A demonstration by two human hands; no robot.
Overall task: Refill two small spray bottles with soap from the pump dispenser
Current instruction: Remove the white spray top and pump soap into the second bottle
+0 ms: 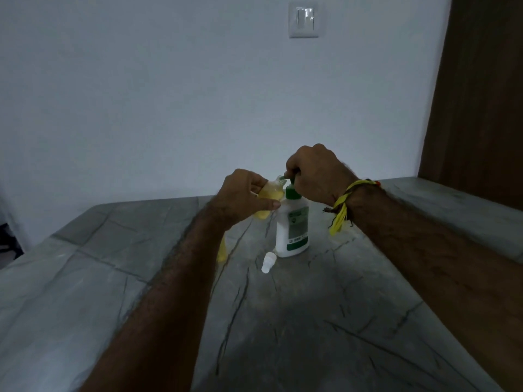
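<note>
A white pump dispenser [293, 230] with a green collar and label stands on the grey marble table [311, 321]. My right hand [314, 172] is curled over its green pump head, which is mostly hidden. My left hand [243, 198] grips a small yellowish spray bottle [72, 193] tilted, its open neck right at the pump's nozzle. A second yellow bottle [222, 251] stands on the table, largely hidden behind my left forearm. A small white spray cap [268, 262] lies on the table in front of the dispenser.
A pale wall with a light switch [303, 20] rises behind the table. A brown wooden panel [475, 94] stands at the right. The table's left edge drops off near a dark object [7, 239].
</note>
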